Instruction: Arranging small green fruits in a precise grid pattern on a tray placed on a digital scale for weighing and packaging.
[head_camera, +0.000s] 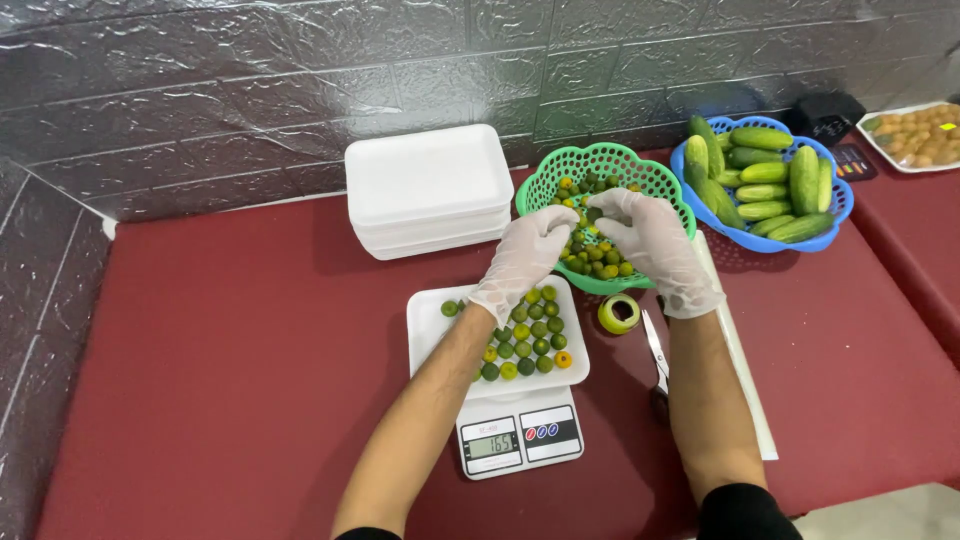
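Both hands wear thin white gloves. My left hand (527, 255) and my right hand (650, 240) meet over the green lattice basket (545, 180), which holds several small green and yellow citrus fruits (600, 262). Their fingers are bent inward and touch the fruits; whether either hand grips a fruit is hidden. In front of the basket a white foam tray (428, 325) with several of the same fruits (530, 340) rests on a white digital kitchen scale (520, 435).
A stack of white foam trays (425, 185) stands at the back. A blue basket (838, 205) of cucumbers (765, 170) sits at right. A green tape roll (618, 313), scissors (657, 362) and a long white strip (745, 385) lie on the red table (230, 380).
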